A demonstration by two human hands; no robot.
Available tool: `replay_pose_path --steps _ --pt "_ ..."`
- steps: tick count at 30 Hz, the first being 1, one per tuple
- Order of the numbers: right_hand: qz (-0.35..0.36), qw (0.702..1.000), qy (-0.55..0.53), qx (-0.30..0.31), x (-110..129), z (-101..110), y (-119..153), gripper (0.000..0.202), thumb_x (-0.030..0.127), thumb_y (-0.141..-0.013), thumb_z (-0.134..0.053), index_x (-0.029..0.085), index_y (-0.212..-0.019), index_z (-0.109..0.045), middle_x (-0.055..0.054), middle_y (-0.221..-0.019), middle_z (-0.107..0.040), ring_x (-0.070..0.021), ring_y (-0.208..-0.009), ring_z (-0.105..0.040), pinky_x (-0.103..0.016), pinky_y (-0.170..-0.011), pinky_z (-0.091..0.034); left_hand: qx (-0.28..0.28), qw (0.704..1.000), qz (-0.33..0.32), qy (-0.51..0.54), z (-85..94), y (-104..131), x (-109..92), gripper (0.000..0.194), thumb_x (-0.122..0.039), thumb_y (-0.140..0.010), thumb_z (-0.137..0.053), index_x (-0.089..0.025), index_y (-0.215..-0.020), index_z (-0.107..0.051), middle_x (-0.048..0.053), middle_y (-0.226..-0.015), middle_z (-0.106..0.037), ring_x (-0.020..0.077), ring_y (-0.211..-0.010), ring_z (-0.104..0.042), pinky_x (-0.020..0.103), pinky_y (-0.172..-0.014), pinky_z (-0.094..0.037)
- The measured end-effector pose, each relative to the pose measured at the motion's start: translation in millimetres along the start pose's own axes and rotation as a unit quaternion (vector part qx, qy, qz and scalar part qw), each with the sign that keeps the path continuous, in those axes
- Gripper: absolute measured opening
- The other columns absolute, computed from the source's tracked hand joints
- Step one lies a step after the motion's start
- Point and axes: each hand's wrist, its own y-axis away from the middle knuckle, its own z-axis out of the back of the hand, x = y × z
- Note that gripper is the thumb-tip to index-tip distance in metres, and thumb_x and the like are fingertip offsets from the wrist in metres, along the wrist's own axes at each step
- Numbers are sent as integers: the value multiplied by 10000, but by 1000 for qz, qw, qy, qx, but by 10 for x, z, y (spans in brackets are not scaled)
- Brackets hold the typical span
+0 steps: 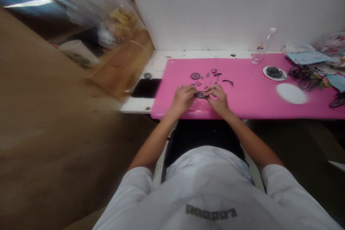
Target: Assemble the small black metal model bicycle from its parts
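Between my two hands is a small dark toy wheel (201, 95), held just above the pink mat near its front edge. My left hand (184, 97) pinches the wheel's left side. Fingers of my right hand (217, 97) close on its right side and top. Just beyond my hands lies a second dark wheel (195, 76), flat on the mat. Small dark parts are scattered beside it, among them a thin frame-like piece (216, 74) and a curved black piece (228, 82). My fingers partly cover the held wheel and some of the small parts.
The pink mat (248, 100) covers most of the white table. To the right are a clear bottle (262, 48), a plate of dark parts (275, 73), a white oval (291, 93) and several small model bicycles (306, 76). A black phone-like slab (146, 88) lies left.
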Motion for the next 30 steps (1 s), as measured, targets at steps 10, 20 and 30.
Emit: replay_pose_path --steps 10,20,30 --pt "17 1000 -18 -4 -29 7 -17 146 220 -977 -797 295 -857 -759 -19 -945 -783 -258 -960 -716 -519 -973 -570 -29 999 -13 8 41 -9 -18 116 -284 -1079 -696 -231 -1057 -796 89 -1098 -859 240 -1010 -798 430 -899 -466" --pt "44 999 -11 26 -36 29 -8 146 261 -1029 -744 302 -891 -767 -19 -953 -801 -256 -961 -745 -516 -967 -574 -13 1000 -3 12 53 -17 -26 128 -276 -1077 -678 -243 -1043 -797 87 -1099 -852 248 -1029 -790 450 -912 -468" --pt "101 993 38 42 42 19 4 187 231 -1067 -682 316 -957 -807 -40 -985 -810 -263 -962 -734 -494 -889 -583 -21 1000 -17 10 6 -2 -7 140 -263 -1087 -668 -224 -1093 -802 103 -1115 -847 248 -1065 -794 432 -934 -491"
